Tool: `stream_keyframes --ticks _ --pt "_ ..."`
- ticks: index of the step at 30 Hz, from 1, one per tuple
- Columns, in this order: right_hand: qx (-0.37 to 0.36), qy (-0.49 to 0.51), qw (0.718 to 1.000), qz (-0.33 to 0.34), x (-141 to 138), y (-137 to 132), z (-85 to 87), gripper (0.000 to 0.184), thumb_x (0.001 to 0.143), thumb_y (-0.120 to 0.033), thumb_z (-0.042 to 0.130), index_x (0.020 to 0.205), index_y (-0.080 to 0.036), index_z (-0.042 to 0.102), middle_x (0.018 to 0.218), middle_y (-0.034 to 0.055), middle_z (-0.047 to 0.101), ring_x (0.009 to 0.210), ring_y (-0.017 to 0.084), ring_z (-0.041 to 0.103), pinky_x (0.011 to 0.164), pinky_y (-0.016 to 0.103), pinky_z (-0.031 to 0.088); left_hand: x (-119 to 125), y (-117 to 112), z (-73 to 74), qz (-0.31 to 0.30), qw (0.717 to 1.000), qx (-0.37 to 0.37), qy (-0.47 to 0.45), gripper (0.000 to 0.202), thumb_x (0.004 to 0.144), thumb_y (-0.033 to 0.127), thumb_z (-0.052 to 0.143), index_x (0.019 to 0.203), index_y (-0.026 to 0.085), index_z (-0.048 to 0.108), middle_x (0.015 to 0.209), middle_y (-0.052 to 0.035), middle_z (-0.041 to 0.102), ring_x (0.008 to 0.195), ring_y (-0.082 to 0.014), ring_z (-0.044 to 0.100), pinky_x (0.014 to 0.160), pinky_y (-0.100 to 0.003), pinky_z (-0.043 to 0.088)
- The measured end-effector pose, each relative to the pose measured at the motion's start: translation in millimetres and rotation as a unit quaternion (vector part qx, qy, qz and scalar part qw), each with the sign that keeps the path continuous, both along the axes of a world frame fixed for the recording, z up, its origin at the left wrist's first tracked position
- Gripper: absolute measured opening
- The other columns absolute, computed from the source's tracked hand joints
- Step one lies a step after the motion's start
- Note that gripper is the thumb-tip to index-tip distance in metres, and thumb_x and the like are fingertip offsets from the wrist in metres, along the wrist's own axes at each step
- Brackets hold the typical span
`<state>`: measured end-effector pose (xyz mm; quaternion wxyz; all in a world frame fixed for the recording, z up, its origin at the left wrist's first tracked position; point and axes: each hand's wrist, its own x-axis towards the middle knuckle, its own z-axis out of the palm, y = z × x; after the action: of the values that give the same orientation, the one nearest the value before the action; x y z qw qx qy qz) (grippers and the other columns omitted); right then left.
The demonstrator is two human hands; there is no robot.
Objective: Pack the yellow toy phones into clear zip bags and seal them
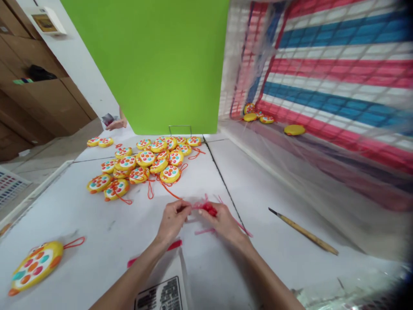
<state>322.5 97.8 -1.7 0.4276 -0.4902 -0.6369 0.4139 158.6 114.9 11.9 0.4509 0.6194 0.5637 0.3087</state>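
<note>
My left hand [172,221] and my right hand [221,221] meet over the white table [97,215], both pinched on a bunch of red strings [209,209]. Loose string ends trail to the right of my right hand and lie under both hands. Beyond my hands lies a pile of several yellow round toys [145,162] with coloured buttons and red cords. A single such yellow toy [35,265] rests at the near left.
A thin brush [305,232] lies to the right. A big striped woven bag [338,86] at the right holds a few toys. A green board [151,64] stands behind the pile. Another person's hand [115,124] shows at the far left. A printed label [159,295] lies near me.
</note>
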Motion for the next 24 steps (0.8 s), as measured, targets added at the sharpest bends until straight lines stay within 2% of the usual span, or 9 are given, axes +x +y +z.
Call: stream_keyframes --ticks 2,4,6,8,12,14,17,21,24 --pt "0.003 0.038 0.995 -0.097 11.4 4.2 2.4 0.031 0.076 -0.039 0.057 0.055 -0.017 0.048 0.050 -0.0050 0.039 0.047 0.009 0.034 0.045 0.022 0.027 2.5 5.1 3.3 -0.014 0.997 0.058 0.051 0.021 0.075 0.027 0.046 0.081 0.015 0.061 0.070 -0.0029 0.060 0.064 -0.0147 0.054 0.060 -0.025 0.042" --pt "0.011 0.089 0.978 -0.187 24.7 7.5 4.6 0.034 0.074 -0.041 0.059 0.054 -0.019 0.044 0.048 -0.0061 0.034 0.044 0.008 0.031 0.043 0.022 0.024 17.6 9.4 4.8 -0.063 0.988 0.103 0.094 0.023 0.076 0.020 0.044 0.090 0.016 0.063 0.082 -0.0053 0.062 0.074 -0.0166 0.056 0.073 -0.029 0.042" --pt "0.012 0.139 0.960 -0.244 36.7 9.5 5.6 0.033 0.075 -0.043 0.060 0.057 -0.019 0.044 0.047 -0.0069 0.032 0.043 0.008 0.029 0.041 0.022 0.024 40.8 14.4 3.8 -0.125 0.974 0.134 0.129 0.030 0.075 0.014 0.044 0.099 0.019 0.062 0.087 -0.0054 0.061 0.080 -0.0183 0.055 0.076 -0.030 0.041" --pt "0.009 0.174 0.948 -0.266 45.2 10.5 4.9 0.034 0.075 -0.044 0.059 0.058 -0.020 0.044 0.045 -0.0079 0.031 0.041 0.008 0.028 0.039 0.022 0.024 64.1 21.2 0.6 -0.177 0.958 0.156 0.162 0.034 0.073 0.010 0.045 0.101 0.022 0.061 0.086 -0.0054 0.060 0.085 -0.0208 0.055 0.074 -0.029 0.041" --pt "0.011 0.143 0.956 -0.257 50.7 12.8 0.6 0.036 0.075 -0.044 0.059 0.055 -0.020 0.040 0.044 -0.0082 0.031 0.040 0.008 0.028 0.039 0.021 0.025 83.8 35.0 -8.1 -0.239 0.931 0.173 0.216 0.021 0.072 0.008 0.046 0.075 0.017 0.065 0.074 -0.0065 0.060 0.076 -0.0220 0.057 0.066 -0.029 0.041" --pt "0.018 0.086 0.965 -0.248 48.4 14.2 -1.3 0.035 0.076 -0.043 0.058 0.055 -0.019 0.042 0.045 -0.0069 0.035 0.042 0.008 0.032 0.042 0.022 0.027 77.9 38.4 -10.4 -0.249 0.923 0.178 0.234 0.020 0.073 0.008 0.045 0.070 0.016 0.063 0.072 -0.0063 0.060 0.070 -0.0203 0.057 0.064 -0.028 0.040" --pt "0.025 0.011 0.976 -0.216 40.2 15.0 -2.8 0.032 0.076 -0.043 0.055 0.057 -0.018 0.048 0.050 -0.0042 0.043 0.048 0.010 0.038 0.047 0.022 0.031 61.4 38.2 -8.7 -0.239 0.920 0.190 0.244 0.024 0.077 0.008 0.040 0.075 0.016 0.062 0.075 -0.0055 0.062 0.071 -0.0181 0.057 0.066 -0.027 0.040" --pt "-0.008 -0.010 0.994 -0.112 25.3 12.7 -3.1 0.025 0.075 -0.040 0.054 0.066 -0.016 0.051 0.059 -0.0015 0.051 0.055 0.012 0.044 0.054 0.023 0.035 43.2 36.4 -3.3 -0.212 0.926 0.208 0.234 0.023 0.081 0.011 0.039 0.080 0.018 0.061 0.075 -0.0018 0.063 0.071 -0.0142 0.057 0.067 -0.023 0.041" --pt "-0.062 0.001 0.998 -0.018 17.3 10.4 -4.0 0.022 0.075 -0.037 0.051 0.065 -0.017 0.049 0.057 -0.0029 0.046 0.053 0.011 0.041 0.051 0.022 0.034 29.8 36.2 -0.9 -0.183 0.929 0.216 0.237 0.021 0.081 0.012 0.041 0.076 0.017 0.061 0.069 -0.0010 0.062 0.065 -0.0137 0.056 0.063 -0.022 0.041"
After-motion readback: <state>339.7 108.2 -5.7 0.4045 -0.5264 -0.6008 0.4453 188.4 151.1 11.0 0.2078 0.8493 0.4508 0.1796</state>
